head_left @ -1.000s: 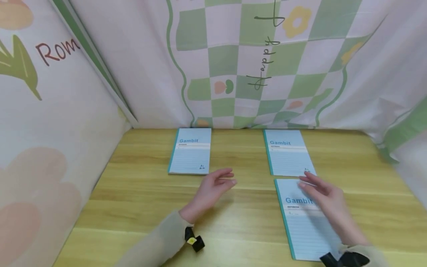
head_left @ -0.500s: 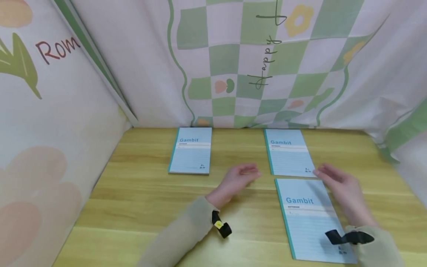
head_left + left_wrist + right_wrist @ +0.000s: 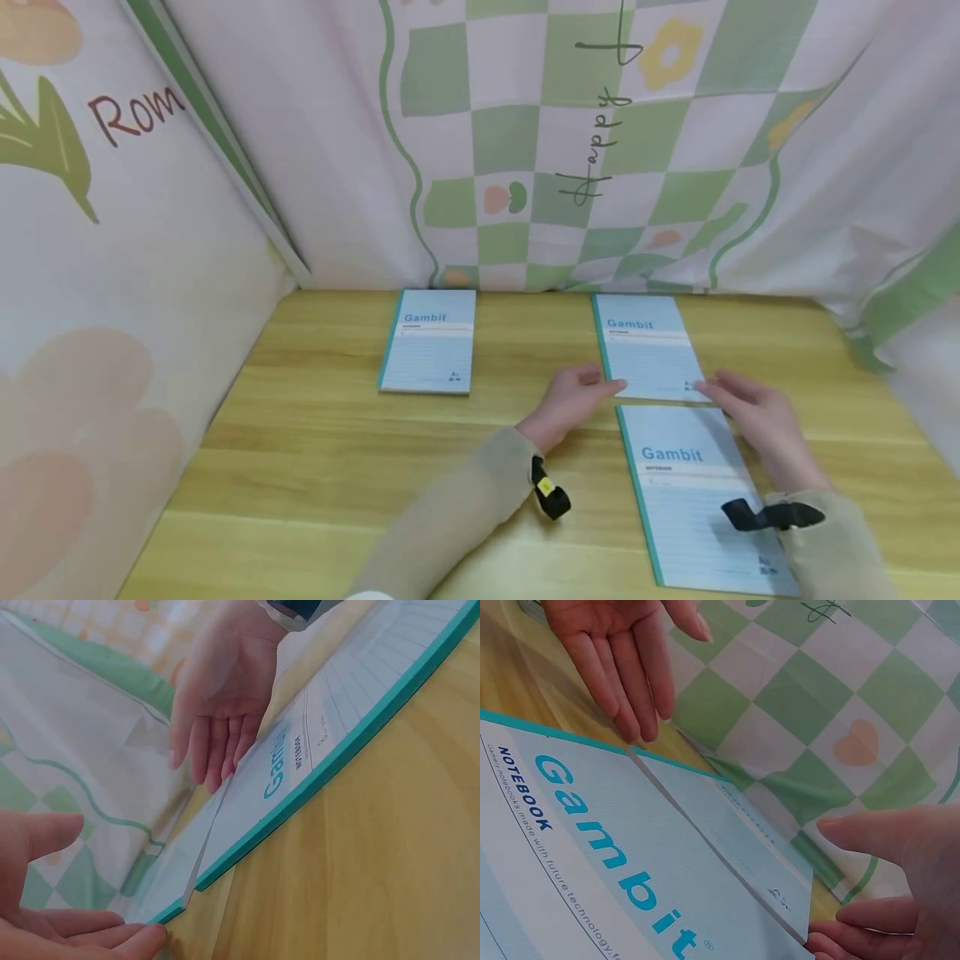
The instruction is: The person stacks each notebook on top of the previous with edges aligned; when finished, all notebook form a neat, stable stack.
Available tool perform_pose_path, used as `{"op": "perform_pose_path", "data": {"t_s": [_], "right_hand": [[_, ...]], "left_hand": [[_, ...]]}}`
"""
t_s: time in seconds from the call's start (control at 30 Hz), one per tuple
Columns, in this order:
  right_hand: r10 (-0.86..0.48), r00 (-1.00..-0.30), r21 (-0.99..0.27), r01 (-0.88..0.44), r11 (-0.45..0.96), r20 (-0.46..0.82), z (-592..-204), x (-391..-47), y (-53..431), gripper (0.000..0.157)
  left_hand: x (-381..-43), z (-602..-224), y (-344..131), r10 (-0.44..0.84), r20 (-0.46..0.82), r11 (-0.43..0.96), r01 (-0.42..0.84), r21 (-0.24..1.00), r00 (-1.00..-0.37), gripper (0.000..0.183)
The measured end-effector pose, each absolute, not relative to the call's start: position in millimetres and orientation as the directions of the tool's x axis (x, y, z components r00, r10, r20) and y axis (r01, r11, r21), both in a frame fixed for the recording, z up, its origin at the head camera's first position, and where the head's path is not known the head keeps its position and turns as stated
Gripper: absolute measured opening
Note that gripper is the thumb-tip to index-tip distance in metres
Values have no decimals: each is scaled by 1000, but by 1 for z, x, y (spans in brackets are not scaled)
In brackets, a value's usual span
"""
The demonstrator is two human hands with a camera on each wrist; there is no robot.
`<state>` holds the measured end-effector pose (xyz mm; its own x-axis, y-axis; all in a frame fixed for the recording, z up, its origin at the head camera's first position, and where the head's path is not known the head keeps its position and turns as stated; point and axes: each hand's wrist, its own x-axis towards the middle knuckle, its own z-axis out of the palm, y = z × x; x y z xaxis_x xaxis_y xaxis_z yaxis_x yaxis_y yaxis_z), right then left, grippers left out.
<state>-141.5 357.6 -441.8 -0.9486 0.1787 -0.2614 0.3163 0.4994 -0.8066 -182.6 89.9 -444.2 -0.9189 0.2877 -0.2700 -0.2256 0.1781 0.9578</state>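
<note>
A light-blue notebook [image 3: 648, 354] with a teal spine lies flat at the back right of the table. My left hand [image 3: 572, 404] is at its lower left corner; in the left wrist view the fingertips [image 3: 154, 937] meet the spine's end, and the thumb is held apart above. By the lower right corner is my right hand [image 3: 765, 425], its thumb lifted off the fingers in the right wrist view and the fingers at the notebook's edge. A larger notebook [image 3: 686, 500] marked "Gambit" lies just nearer, partly under my right forearm. Neither hand grips anything.
Another small blue notebook [image 3: 427, 350] lies at the back left of the wooden table [image 3: 315, 467]. A checked green-and-white curtain [image 3: 502, 142] hangs along the back edge, and a printed white cloth [image 3: 150, 275] borders the left side.
My left hand has moved right, from beside the left notebook to the far right one. My right hand has shifted right, from over the larger notebook to the far one's corner. The notebooks stay put.
</note>
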Motion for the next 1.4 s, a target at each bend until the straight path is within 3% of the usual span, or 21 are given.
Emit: {"op": "perform_pose_path", "data": {"t_s": [0.53,0.8,0.9,1.13,1.4], "right_hand": [[230,-932,-819,356,451,-279,-447,-142,359,98],[181,-942,-821,335,463,-282,-448,-145,361,99],[158,-946,-822,324,469,-282,-447,-145,361,98],[117,-941,-831,335,444,-316,-442,-143,366,98],[113,-942,-828,332,453,-316,-438,-144,366,98]], "left_hand": [[-181,-448,113,189,-285,94,-271,958,-940,58],[-181,-446,113,143,-282,54,-277,959,-949,55],[-184,-449,115,109,-274,19,-273,962,-956,50],[-186,-449,124,135,-289,-261,-315,912,-948,33],[-186,-447,132,129,-337,-240,-359,902,-933,21]]}}
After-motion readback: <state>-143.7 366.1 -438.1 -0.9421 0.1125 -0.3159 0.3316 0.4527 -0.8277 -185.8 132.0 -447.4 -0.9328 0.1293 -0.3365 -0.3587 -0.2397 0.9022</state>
